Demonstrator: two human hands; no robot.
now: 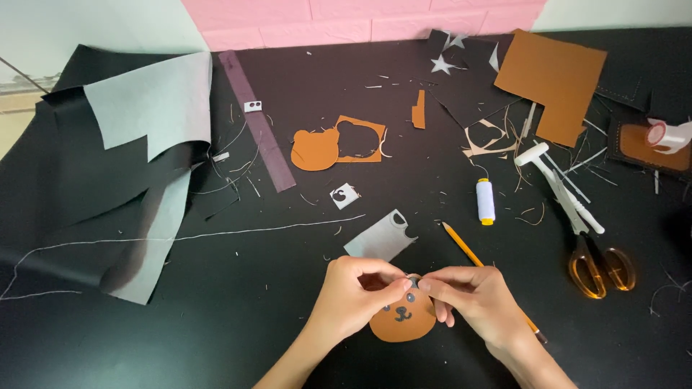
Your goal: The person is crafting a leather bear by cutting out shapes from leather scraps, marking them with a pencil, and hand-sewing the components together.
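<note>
Bear face (402,322) between both hands' fingertips

left hand (353,292) + right hand (468,295) pinch brown bear face (402,320) | pencil (465,248) beside

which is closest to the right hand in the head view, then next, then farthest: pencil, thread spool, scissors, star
1. pencil, passing just behind the right hand
2. thread spool, straight above the hand
3. scissors, out to the right
4. star, far up by the pink wall

scissors (602,268) | thread spool (486,201) | pencil (464,246) | ruler (257,119) | brown sheet (555,79)
</note>
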